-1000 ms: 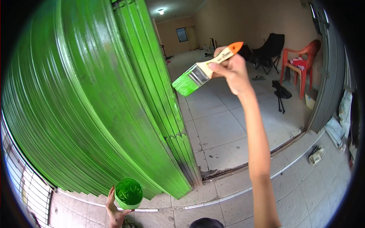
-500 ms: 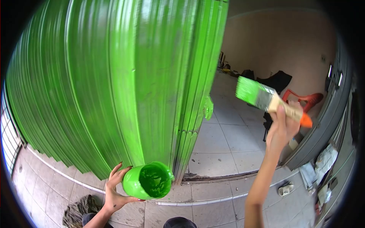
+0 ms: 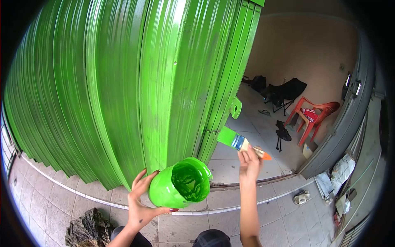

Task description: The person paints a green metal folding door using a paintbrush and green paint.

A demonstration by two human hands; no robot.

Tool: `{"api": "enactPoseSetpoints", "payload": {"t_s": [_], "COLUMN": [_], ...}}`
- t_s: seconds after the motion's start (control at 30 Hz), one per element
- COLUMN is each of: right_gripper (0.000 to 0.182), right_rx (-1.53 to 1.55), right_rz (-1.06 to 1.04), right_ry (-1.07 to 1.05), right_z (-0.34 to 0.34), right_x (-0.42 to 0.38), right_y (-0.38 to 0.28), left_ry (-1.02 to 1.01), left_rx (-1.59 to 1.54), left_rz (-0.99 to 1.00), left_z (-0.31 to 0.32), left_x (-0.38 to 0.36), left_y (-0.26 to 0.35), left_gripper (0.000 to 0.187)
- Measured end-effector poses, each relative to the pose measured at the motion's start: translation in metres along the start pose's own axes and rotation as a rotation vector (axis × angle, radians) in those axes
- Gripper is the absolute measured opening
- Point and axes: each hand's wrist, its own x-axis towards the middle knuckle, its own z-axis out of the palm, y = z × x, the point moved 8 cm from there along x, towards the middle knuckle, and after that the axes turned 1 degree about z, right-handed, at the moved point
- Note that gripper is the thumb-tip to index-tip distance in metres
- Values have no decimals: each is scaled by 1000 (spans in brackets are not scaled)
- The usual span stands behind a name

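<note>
My left hand grips a green-coated paint container from its left side, thumb below and fingers behind. Its mouth faces up toward me, and wet green paint coats the inside. In my right hand is a paintbrush with a pale wooden handle and an orange tip. Green paint covers the bristles, which point up and left close to the edge of the folding metal door. The door's ribbed panels are bright green, with darker streaks in places.
Through the doorway stand a red plastic chair and a black folding chair. A crumpled dark cloth lies on the tiled pavement at lower left. A white shoe and plastic bags are at right, beside the grey door frame.
My right hand has brought the paintbrush left and down, toward the door's edge. The paint container has shifted right in view, still in my left hand.
</note>
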Motion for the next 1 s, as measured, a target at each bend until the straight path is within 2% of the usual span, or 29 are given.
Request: {"api": "enactPoseSetpoints", "payload": {"t_s": [0.1, 0.2, 0.43, 0.53, 0.57, 0.67, 0.8, 0.9, 1.0], "right_gripper": [22, 17, 21, 31, 25, 21, 26, 26, 26], "right_rx": [228, 348, 471, 484, 503, 318, 97, -18, 41], "right_rz": [199, 269, 415, 351, 335, 37, -339, -290, -80], "right_ry": [1, 49, 71, 60, 66, 106, 13, -80, -148], "right_z": [20, 34, 27, 11, 6, -11, -5, 9, 23], "right_x": [19, 23, 18, 20, 18, 12, 20, 60, 91], "right_y": [29, 31, 33, 27, 22, -19, -79, -89, -79], "left_ry": [-13, -65, -60, -69, -72, -79, -75, -74, -75], "left_rx": [-65, -43, -24, -24, -26, -28, -44, -44, -46], "left_rz": [-19, 6, -11, -25, -28, -18, -22, -23, -6], "left_z": [7, 9, 3, 7, 9, 10, 8, 7, 4], "left_x": [-1, -6, -7, -7, -7, -7, -6, -7, -9], "left_y": [-3, 5, 4, 2, 1, 2, 4, 4, 6], "left_gripper": [92, 91, 91, 92, 93, 93, 93, 93, 92]}}
